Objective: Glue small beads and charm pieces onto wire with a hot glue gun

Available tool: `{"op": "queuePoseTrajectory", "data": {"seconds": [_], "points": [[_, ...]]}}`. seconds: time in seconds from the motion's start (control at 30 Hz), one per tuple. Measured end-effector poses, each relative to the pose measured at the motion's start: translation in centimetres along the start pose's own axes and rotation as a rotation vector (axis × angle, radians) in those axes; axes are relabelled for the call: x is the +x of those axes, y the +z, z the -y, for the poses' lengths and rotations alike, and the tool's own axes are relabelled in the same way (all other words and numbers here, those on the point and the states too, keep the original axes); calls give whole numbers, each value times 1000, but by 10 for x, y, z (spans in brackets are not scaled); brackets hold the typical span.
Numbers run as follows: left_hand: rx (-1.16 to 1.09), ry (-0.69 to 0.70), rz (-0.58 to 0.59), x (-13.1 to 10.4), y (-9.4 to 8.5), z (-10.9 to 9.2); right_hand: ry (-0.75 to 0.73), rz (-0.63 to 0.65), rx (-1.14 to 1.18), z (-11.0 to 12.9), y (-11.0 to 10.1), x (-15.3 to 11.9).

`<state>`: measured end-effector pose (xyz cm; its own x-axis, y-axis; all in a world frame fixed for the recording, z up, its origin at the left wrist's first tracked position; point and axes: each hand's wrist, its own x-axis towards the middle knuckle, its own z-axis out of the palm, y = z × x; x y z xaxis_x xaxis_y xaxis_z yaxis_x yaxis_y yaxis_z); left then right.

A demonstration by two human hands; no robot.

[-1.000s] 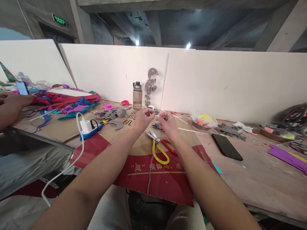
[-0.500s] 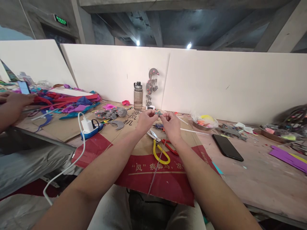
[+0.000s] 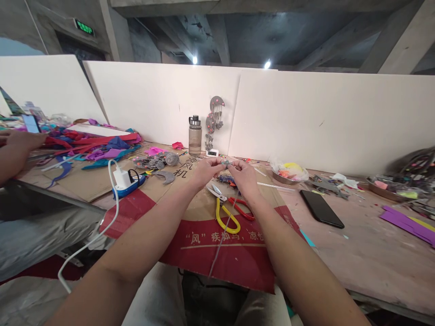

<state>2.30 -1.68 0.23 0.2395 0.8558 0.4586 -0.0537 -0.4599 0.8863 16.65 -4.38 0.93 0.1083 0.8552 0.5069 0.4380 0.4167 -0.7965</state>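
Observation:
Between the fingertips of both hands is a small grey piece (image 3: pixel 226 164) with greenish spots; its exact kind is too small to make out. My left hand (image 3: pixel 208 173) pinches it from the left, and my right hand (image 3: pixel 244 176) pinches it from the right. Below them, scissors (image 3: pixel 228 222) with a yellow handle and a red handle lie spread on the cardboard sheet (image 3: pixel 204 253). A thin grey cord (image 3: pixel 219 251) runs across them to the cardboard's near edge. Close to my right hand lies a dark, bluish bundle (image 3: pixel 226 179), partly hidden.
Left are grey yarn pieces (image 3: pixel 156 160), a blue power strip (image 3: pixel 131 186) with a white cable, and coloured cloth strips (image 3: pixel 102 145). Behind stand a bottle (image 3: pixel 195 138) and grey moon-shaped hanging ornament (image 3: pixel 216 106). A phone (image 3: pixel 321 208) lies right. Another person's hand (image 3: pixel 20 142) is far left.
Both hands stay in nearly the same place, with small finger shifts around the grey piece. The whole view has moved slightly. Nothing has been let go.

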Motion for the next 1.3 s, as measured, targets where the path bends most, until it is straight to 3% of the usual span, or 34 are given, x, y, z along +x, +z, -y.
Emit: {"op": "queuePoseTrajectory", "data": {"seconds": [0.13, 0.27, 0.43, 0.6, 0.7, 0.83, 1.0, 1.17, 1.23, 1.3], "points": [[6, -114, 157, 3, -6, 4, 50, 75, -40, -12, -8, 8], [16, -188, 181, 2, -9, 0, 25, 162, -102, -14, -14, 11], [152, -152, 190, 1, -10, -3, -120, 190, -292, -8, -13, 7], [260, -140, 129, 1, -10, 4, -196, 186, -371, -11, -3, 3], [349, -93, 76, 3, -12, 10, -134, 182, -312, -16, 2, 0], [289, -124, -22, 9, -21, 15, -56, 179, -236, -18, 7, -5], [172, -148, -201, 16, -35, 14, -100, 280, -166, -8, 8, -10], [-77, -166, -292, 20, -42, 13, -143, 497, -128, 0, -4, -4], [-172, -172, -274, 20, -42, 10, -91, 374, -252, -3, -15, 3], [-217, -176, -255, 19, -42, 7, -5, 171, -520, -10, -24, 10]]}}
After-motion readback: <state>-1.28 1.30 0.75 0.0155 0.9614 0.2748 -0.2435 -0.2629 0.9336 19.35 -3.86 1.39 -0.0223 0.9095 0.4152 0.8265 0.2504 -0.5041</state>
